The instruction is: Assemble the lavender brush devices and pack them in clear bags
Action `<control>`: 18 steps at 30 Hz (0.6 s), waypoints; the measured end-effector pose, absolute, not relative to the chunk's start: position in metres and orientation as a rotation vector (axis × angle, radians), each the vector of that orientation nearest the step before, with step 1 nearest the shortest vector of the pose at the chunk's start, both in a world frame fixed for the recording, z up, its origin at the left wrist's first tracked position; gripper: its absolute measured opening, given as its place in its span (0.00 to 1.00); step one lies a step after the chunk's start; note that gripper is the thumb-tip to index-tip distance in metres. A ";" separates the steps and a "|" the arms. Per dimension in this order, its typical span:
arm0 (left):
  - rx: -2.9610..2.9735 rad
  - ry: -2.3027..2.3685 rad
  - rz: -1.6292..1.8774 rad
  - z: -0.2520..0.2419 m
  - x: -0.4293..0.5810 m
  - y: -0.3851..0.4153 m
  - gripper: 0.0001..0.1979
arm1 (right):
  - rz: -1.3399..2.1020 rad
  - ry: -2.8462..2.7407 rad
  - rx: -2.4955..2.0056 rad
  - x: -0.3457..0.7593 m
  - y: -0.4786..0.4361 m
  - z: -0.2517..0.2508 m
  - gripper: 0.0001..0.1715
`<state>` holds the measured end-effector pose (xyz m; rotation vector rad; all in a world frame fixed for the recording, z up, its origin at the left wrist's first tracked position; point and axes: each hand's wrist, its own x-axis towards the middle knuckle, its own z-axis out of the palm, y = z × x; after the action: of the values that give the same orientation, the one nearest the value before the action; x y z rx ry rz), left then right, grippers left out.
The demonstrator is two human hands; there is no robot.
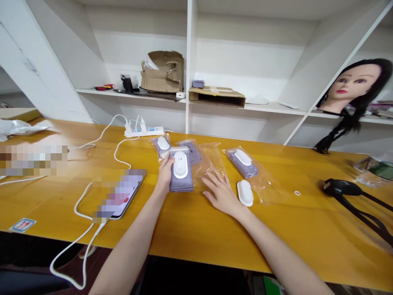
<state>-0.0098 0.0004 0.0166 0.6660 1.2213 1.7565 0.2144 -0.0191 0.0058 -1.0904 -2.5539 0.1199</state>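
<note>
From the head camera, the left hand (165, 174) has a firm grip on a lilac card (181, 182) carrying a white oval device (180, 164). The thumb lies across the card's left side beside the device, while the other fingers are hidden behind the card, so their exact hold cannot be made out. The card is tilted up off the bench (307, 229), its lower edge just above the wood.

The right hand (221, 193) is open, palm down, with its grip holding nothing and the fingers spread. Its fingertips reach a clear plastic bag (208, 162), though whether they touch the film is hard to tell. Just right of that hand lies a loose white oval piece (245, 193) on another clear bag (260, 184), which also holds a lilac packaged unit (242, 163).

Behind the held card are two more bagged units (161, 145) (190, 151), partly covered by it. A white power strip (143, 131) and white cables (92, 213) sit further left, beside a tablet or phone (119, 194) whose screen is pixelated. Another pixelated patch (33, 159) hides whatever lies at the bench's left.
</note>
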 end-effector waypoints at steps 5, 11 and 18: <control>0.645 1.357 1.658 -0.001 -0.017 0.011 0.31 | 0.174 -2.732 -1.125 0.212 -0.023 0.001 0.24; 0.650 1.342 1.622 -0.009 -0.020 0.016 0.31 | 0.111 -2.696 -1.113 0.213 -0.022 0.006 0.19; 0.760 1.073 1.591 0.006 0.006 0.001 0.28 | 0.630 -2.094 -1.087 0.217 -0.016 0.017 0.22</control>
<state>0.0059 0.0008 0.0056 0.7598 1.0733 1.5910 0.2174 -0.0157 0.0167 -1.0865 -2.0942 0.6301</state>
